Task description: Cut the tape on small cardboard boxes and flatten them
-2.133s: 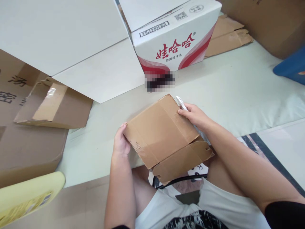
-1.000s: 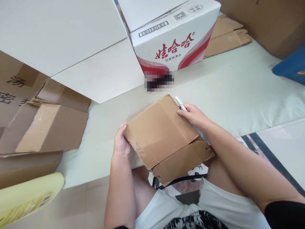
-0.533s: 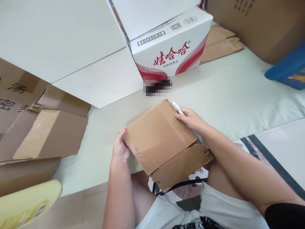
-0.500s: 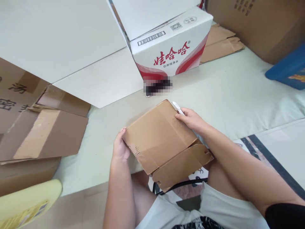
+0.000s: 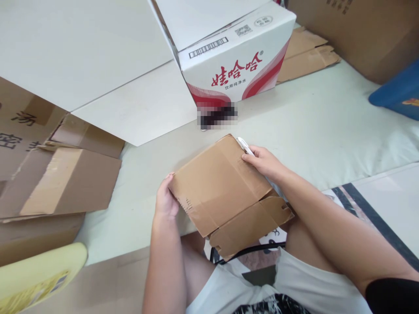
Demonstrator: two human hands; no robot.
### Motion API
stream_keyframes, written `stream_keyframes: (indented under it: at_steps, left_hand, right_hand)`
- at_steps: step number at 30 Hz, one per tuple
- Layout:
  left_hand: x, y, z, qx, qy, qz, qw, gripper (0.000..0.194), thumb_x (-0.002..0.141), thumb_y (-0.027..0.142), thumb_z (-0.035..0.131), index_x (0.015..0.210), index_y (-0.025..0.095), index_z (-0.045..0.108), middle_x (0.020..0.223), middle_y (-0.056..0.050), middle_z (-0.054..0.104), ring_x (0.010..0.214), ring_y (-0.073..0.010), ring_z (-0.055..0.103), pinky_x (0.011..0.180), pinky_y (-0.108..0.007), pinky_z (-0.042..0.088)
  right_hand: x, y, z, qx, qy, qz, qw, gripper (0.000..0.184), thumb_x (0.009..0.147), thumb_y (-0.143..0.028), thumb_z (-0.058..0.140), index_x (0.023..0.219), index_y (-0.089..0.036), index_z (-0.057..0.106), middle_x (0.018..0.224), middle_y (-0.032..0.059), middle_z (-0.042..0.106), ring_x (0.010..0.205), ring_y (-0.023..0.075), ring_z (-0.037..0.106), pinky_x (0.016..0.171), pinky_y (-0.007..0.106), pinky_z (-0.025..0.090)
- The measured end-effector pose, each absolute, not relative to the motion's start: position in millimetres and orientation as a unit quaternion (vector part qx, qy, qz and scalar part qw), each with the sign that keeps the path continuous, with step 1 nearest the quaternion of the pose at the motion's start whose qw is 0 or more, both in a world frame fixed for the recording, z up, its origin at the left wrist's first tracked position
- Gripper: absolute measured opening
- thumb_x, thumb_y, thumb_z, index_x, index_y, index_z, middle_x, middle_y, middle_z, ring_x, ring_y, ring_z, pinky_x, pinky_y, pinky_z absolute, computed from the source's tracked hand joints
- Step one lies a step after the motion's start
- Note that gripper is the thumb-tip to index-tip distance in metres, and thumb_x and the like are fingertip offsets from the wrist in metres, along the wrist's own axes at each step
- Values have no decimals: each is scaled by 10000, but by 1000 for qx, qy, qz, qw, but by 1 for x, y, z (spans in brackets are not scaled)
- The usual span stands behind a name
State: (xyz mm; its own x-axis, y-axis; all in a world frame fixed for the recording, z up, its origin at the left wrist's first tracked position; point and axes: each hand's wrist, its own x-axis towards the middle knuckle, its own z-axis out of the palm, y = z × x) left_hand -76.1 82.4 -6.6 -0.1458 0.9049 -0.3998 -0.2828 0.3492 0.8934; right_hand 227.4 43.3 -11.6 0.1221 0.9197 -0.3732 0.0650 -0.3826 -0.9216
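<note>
A small brown cardboard box is held tilted above my lap, with a notched flap hanging from its near edge. My left hand is closed on the box's left edge, thumb at the upper corner. On the right edge my right hand is closed too, its thumb lying on the top face. A slim white tool, perhaps a utility knife, sticks out past the right fingers along that edge. The fingers under the box are hidden.
Beyond the box a white and red water carton stands on the pale green cloth surface. Large white boxes rise at the left, with brown cartons beside them. A yellow container and a blue one flank the scene.
The view has shifted very slightly. Both hands keep the same hold on the cardboard box, which has hardly moved.
</note>
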Motion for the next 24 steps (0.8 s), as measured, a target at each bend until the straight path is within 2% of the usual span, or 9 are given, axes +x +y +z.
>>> stream_keyframes:
  at_steps: [12, 19, 24]
  left_hand:
    - [-71, 81, -2, 259, 570, 505, 593, 372, 521, 395, 873, 761, 185, 681, 751, 8, 672, 703, -162, 622, 689, -278, 459]
    - [-68, 81, 3, 238, 578, 505, 595, 430, 433, 383, 899, 746, 175, 690, 735, 23, 659, 696, -140, 605, 664, -257, 462]
    - [-68, 81, 4, 229, 584, 498, 599, 436, 433, 384, 898, 748, 178, 677, 742, 20, 664, 700, -145, 605, 666, -258, 463]
  right_hand:
    - [226, 45, -20, -640, -398, 500, 426, 323, 684, -524, 606, 799, -230, 533, 743, -17, 534, 727, 182, 513, 682, 317, 400]
    - [226, 45, -19, -641, -396, 502, 424, 313, 677, -508, 609, 796, -227, 541, 745, -13, 549, 721, 182, 518, 672, 316, 404]
    - [226, 44, -18, -642, -393, 506, 422, 321, 671, -514, 607, 803, -229, 543, 743, -12, 558, 726, 184, 530, 660, 309, 408]
